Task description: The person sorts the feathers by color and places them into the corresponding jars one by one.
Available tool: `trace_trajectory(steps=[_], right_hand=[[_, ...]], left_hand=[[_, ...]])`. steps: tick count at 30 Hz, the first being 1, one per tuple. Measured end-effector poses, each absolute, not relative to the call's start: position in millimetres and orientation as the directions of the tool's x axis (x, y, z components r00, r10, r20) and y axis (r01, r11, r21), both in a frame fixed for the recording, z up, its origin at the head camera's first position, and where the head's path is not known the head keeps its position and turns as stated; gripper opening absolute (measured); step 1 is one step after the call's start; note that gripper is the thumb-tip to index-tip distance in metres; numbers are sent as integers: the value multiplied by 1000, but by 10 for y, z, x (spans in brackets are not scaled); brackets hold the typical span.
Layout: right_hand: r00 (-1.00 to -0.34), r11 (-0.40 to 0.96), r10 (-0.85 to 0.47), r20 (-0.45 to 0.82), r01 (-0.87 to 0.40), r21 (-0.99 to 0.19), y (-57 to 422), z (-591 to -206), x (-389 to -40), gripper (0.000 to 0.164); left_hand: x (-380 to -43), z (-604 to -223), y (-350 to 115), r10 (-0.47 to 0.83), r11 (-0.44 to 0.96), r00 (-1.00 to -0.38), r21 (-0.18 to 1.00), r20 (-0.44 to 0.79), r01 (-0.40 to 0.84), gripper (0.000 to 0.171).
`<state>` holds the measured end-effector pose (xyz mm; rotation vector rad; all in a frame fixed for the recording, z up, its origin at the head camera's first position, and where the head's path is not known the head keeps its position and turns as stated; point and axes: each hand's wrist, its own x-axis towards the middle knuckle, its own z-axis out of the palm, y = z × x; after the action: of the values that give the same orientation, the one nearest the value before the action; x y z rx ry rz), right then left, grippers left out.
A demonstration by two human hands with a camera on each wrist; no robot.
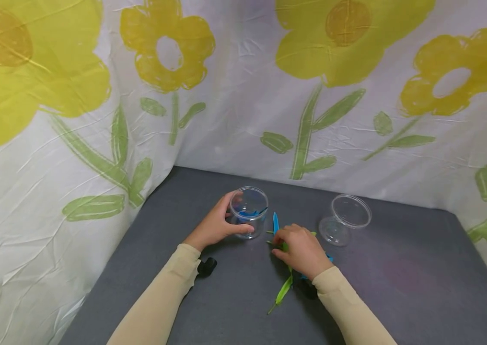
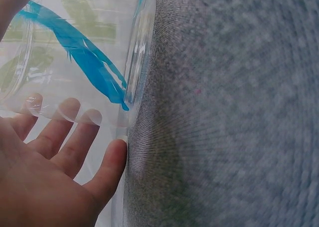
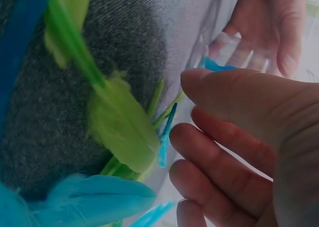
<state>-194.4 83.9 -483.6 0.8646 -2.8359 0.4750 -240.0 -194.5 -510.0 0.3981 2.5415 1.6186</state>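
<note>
My left hand (image 1: 222, 218) grips a clear plastic jar (image 1: 258, 225), fingers round its far side and thumb across the near side. Inside the jar lies a blue feather (image 2: 92, 67), seen through the wall in the left wrist view. My right hand (image 1: 299, 249) hovers low over a loose pile of green and blue feathers, fingers loosely bent. A green feather (image 3: 124, 122) and a blue feather (image 3: 99, 194) lie beside its fingertips in the right wrist view. Past those fingers a narrow blue feather (image 1: 275, 223) points away. Part of the pile is hidden under the hand.
A second clear jar (image 1: 336, 232) stands right of the pile, near the back of the grey tabletop (image 1: 399, 287). One green feather (image 1: 284, 290) lies toward the front. A white cloth (image 1: 235, 120) with yellow flowers hangs behind and along the sides.
</note>
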Motion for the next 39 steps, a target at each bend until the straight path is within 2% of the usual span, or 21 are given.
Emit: trace_trajectory(steps=[17,28,39], right_hand=[[-810,777,-551,201,-586,-230,851,-4911,-1994,19],[-811,779,-552,194,-584,-229,870,-4917,-1984,12],[-814,785,-509,280,-572,-238,988,-4816,-1940,11]], left_hand=[[-2390,-5090,-1946,271,403,-962,903,40,151,107],[-2375,-5092,-1935,268,405,-963,902,36,146,107],[-2395,-5104,-1948,267,400,-963,904,41,150,105]])
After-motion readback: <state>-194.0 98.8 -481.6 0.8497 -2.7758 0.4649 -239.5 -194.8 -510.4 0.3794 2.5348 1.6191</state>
